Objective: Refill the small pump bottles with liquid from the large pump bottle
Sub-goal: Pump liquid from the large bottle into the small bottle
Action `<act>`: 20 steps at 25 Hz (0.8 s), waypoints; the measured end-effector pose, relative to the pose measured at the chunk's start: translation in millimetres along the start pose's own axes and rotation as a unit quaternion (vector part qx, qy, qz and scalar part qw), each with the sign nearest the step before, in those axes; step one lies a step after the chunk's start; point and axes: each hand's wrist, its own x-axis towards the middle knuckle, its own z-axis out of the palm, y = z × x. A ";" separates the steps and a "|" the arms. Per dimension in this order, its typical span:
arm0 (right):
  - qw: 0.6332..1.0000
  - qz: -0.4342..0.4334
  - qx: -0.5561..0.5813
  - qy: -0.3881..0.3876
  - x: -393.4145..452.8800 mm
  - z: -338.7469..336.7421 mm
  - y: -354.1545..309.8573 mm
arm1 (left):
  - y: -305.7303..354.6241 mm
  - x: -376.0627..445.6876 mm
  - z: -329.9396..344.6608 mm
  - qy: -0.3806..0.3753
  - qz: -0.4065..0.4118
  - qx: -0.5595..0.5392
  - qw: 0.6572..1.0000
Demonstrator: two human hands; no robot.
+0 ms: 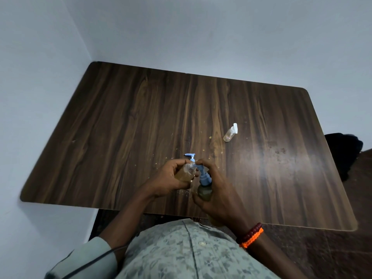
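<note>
My left hand (171, 177) grips a small clear bottle (186, 173) with amber liquid, tilted, its open neck toward the large bottle's spout. My right hand (218, 190) wraps the large pump bottle (205, 191), which holds dark amber liquid; my fingers rest on top of its blue pump head (203, 174). A small blue pump cap (190, 156) lies on the table just behind my hands. A second small clear bottle (230, 132) with a white pump stands farther back right, nearly empty.
The dark wood-grain table (120, 127) sits in a corner against pale walls. Crumbs and small spills dot the middle of the table. A dark object (344, 146) sits beyond the table's right edge.
</note>
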 end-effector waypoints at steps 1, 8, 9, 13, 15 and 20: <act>1.000 -0.004 0.001 -0.004 -0.2 -0.3 -0.4 | -0.9 -0.2 -1.5 0.001 0.000 -0.002 1.000; 1.000 0.014 0.005 0.008 2.8 -1.5 -1.8 | -2.0 -3.6 1.4 -0.014 -0.001 0.009 1.000; 1.000 0.010 0.002 -0.003 3.1 -2.3 -1.9 | -1.3 -3.2 0.7 -0.011 0.000 0.003 1.000; 0.999 -0.011 -0.017 -0.031 2.5 -4.3 -1.6 | -1.9 -2.9 -3.6 -0.004 0.002 0.002 1.000; 1.000 -0.008 -0.017 -0.013 0.9 -3.1 -1.3 | -1.7 -4.1 -1.8 -0.007 0.000 0.001 1.000; 1.000 -0.001 0.006 0.015 2.8 1.2 0.2 | -1.0 -5.2 2.0 -0.016 0.013 -0.007 1.000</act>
